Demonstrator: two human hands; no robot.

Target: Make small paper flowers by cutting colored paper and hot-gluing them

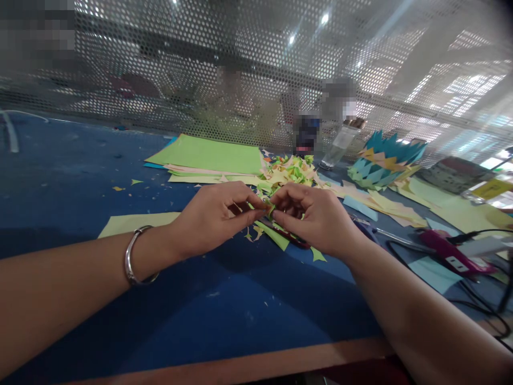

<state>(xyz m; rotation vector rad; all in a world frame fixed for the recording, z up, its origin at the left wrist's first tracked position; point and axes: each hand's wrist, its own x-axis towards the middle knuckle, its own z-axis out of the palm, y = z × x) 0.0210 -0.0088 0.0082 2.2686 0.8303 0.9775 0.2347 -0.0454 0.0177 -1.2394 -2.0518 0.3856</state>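
Left hand point(216, 216) and right hand point(316, 219) clamped fingers point(249, 216) on one paper scrap point(270, 207). One glass point(339, 145) and one paper basket point(387, 160) stood on the blue counter point(192, 315), before perforated metal point(168, 69)

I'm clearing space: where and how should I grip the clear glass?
Probably around the middle of the clear glass, right hand from the near side: its tall, narrow wall suits a wrapped grip, brown items show at its top, and a zigzag paper ring stands to the right.
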